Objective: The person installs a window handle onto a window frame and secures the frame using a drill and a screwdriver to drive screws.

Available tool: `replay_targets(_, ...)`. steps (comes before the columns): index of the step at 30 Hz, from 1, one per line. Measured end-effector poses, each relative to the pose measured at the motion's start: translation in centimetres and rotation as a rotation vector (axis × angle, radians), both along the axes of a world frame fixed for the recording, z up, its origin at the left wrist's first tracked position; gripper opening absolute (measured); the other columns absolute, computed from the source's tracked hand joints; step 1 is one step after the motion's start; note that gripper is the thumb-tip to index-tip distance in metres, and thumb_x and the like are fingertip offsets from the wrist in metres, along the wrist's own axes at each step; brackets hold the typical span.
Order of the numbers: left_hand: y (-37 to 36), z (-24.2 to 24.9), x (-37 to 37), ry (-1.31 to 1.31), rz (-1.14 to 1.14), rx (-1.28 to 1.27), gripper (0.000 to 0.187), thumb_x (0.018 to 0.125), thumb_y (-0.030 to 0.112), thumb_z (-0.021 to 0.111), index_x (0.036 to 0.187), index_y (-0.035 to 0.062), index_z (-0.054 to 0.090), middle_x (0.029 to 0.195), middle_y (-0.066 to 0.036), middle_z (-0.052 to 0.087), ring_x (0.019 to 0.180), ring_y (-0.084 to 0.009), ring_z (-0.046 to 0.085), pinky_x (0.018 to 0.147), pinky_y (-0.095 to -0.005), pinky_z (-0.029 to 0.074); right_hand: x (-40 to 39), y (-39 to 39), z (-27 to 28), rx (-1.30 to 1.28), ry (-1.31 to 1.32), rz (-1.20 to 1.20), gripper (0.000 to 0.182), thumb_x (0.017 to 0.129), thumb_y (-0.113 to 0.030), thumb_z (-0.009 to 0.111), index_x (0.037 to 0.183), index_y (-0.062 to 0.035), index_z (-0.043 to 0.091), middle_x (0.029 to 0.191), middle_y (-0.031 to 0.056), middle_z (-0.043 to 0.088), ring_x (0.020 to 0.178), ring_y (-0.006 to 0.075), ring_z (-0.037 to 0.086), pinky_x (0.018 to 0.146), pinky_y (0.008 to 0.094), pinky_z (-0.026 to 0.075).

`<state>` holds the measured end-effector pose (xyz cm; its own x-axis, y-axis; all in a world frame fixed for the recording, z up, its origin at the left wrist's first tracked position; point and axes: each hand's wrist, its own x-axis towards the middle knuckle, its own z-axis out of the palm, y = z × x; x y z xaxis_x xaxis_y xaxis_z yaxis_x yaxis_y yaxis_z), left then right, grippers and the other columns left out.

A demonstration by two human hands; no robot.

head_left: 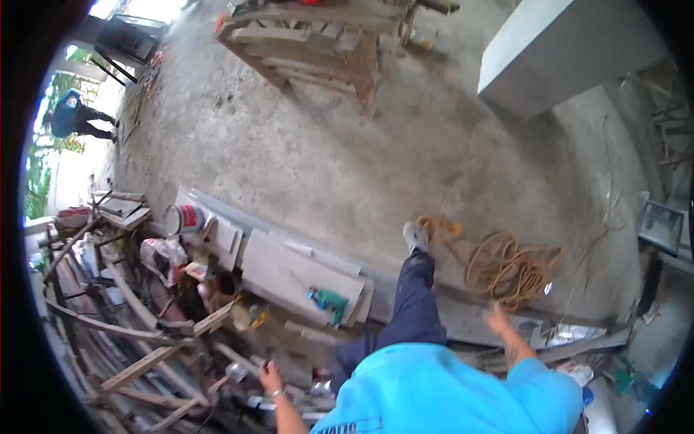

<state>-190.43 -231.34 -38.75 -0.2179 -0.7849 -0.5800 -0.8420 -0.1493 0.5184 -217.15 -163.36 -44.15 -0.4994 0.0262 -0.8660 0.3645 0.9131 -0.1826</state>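
Observation:
My left hand (pixel 271 377) hangs low at the left of my body, fingers curled, above scattered scrap; whatever it may hold is too small to make out. Out to the right, my right hand (pixel 497 320) is smeared by motion, so its fingers are unclear. Just beyond it a coiled orange-brown rope (pixel 515 271) lies on the concrete floor. One shoe (pixel 416 237) is planted beside a loose end of the rope. Between my hands and left of my leg, a green power drill (pixel 330 305) rests on a grey board (pixel 278 267).
A wooden frame (pixel 303 54) stands ahead, with a large grey block (pixel 557 58) to its right. Wooden strips and scrap (pixel 144 365) crowd the lower left, near a paint can (pixel 184 218). Another person (pixel 69 116) is at the far left. A framed panel (pixel 659 226) is at the right.

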Motion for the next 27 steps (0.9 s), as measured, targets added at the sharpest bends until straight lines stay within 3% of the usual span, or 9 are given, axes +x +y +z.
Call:
replay_targets(2, 1.2, 2.9, -2.9, -0.138, -0.281, -0.136, 0.030, 0.087, 0.018, 0.062, 0.114, 0.0074, 0.056, 0.083, -0.007, 0.063, 0.063, -0.0093, 0.055, 0.050, -0.0233, 0.044, -8.6, -6.2, 3.9, -0.242, -0.245, -0.421, 0.042, 0.078, -0.027, 0.066, 0.113, -0.0044, 0.061, 0.093, 0.0140, 0.067, 0.086, 0.0267, 0.063, 0.074, 0.0375, 0.050)
replay_targets(3, 2.1, 3.5, -5.8, -0.130, -0.572, 0.012, 0.035, 0.085, 0.020, 0.066, 0.115, 0.0045, 0.057, 0.088, -0.007, 0.065, 0.071, -0.0125, 0.060, 0.059, -0.0261, 0.049, -10.0, -7.9, 5.6, -0.334, -0.219, -0.377, 0.042, 0.079, -0.027, 0.066, 0.114, -0.0051, 0.061, 0.094, 0.0143, 0.067, 0.089, 0.0282, 0.063, 0.076, 0.0383, 0.050)
replay_targets(5, 7.7, 10.8, -18.6, -0.209, -0.550, 0.348, 0.040, 0.082, 0.024, 0.069, 0.113, -0.0002, 0.061, 0.106, -0.012, 0.067, 0.095, -0.0193, 0.065, 0.082, -0.0315, 0.051, -11.0, -10.2, 9.4, -0.452, -0.052, -0.100, 0.036, 0.078, -0.027, 0.066, 0.109, -0.0070, 0.064, 0.094, 0.0147, 0.067, 0.091, 0.0296, 0.063, 0.078, 0.0383, 0.049)
replay_targets(8, 11.5, 11.9, -27.3, -0.059, -0.500, 0.262, 0.037, 0.084, 0.023, 0.066, 0.114, 0.0013, 0.062, 0.099, -0.013, 0.069, 0.090, -0.0176, 0.066, 0.081, -0.0295, 0.051, -14.2, -13.1, 16.0, -0.467, 0.060, 0.276, 0.026, 0.077, -0.029, 0.066, 0.091, -0.0082, 0.070, 0.084, 0.0135, 0.064, 0.085, 0.0300, 0.062, 0.076, 0.0373, 0.049)
replay_targets(12, 13.9, 14.0, -37.8, 0.100, -0.635, 0.257, 0.025, 0.087, 0.020, 0.063, 0.104, 0.0024, 0.067, 0.096, -0.012, 0.069, 0.086, -0.0160, 0.065, 0.076, -0.0288, 0.050, -20.1, -16.1, 19.4, -0.572, 0.144, 0.322, 0.021, 0.076, -0.025, 0.065, 0.094, -0.0136, 0.069, 0.087, 0.0139, 0.061, 0.086, 0.0327, 0.060, 0.076, 0.0426, 0.048)
replay_targets(15, 13.6, 12.2, -43.0, 0.166, -0.910, 0.326, 0.030, 0.083, 0.028, 0.064, 0.104, 0.0068, 0.068, 0.098, -0.014, 0.068, 0.087, -0.0271, 0.065, 0.079, -0.0339, 0.050, -25.4, -19.9, 21.0, -0.699, 0.162, 0.379, 0.023, 0.077, -0.026, 0.064, 0.096, -0.0129, 0.068, 0.090, 0.0150, 0.062, 0.087, 0.0328, 0.060, 0.076, 0.0417, 0.048)
replay_targets(18, 11.2, 8.2, -47.5, 0.162, -1.364, 0.117, 0.029, 0.080, 0.031, 0.063, 0.101, 0.0119, 0.070, 0.101, -0.011, 0.066, 0.101, -0.0284, 0.060, 0.085, -0.0382, 0.049, -30.2, -25.4, 23.4, -0.687, 0.214, 0.336, 0.024, 0.079, -0.026, 0.062, 0.097, -0.0111, 0.067, 0.095, 0.0152, 0.063, 0.089, 0.0330, 0.061, 0.077, 0.0412, 0.048)
replay_targets(20, 8.2, 5.5, -49.5, 0.220, -1.393, -0.003, 0.023, 0.077, 0.027, 0.062, 0.096, 0.0165, 0.071, 0.120, -0.011, 0.058, 0.111, -0.0298, 0.054, 0.093, -0.0373, 0.046, -32.5, -28.7, 22.8, -0.540, 0.196, 0.489, 0.027, 0.080, -0.027, 0.060, 0.099, -0.0086, 0.067, 0.099, 0.0154, 0.063, 0.091, 0.0331, 0.061, 0.079, 0.0404, 0.048)
replay_targets(27, -10.9, 8.6, -58.5, 0.503, -1.573, 0.176, 0.023, 0.080, 0.021, 0.058, 0.095, 0.0105, 0.071, 0.119, -0.016, 0.058, 0.108, -0.0323, 0.055, 0.093, -0.0383, 0.044, -39.4, -48.7, 25.2, -0.445, 0.155, 0.621, 0.031, 0.081, -0.026, 0.056, 0.102, -0.0063, 0.066, 0.100, 0.0185, 0.065, 0.098, 0.0367, 0.060, 0.083, 0.0420, 0.047)
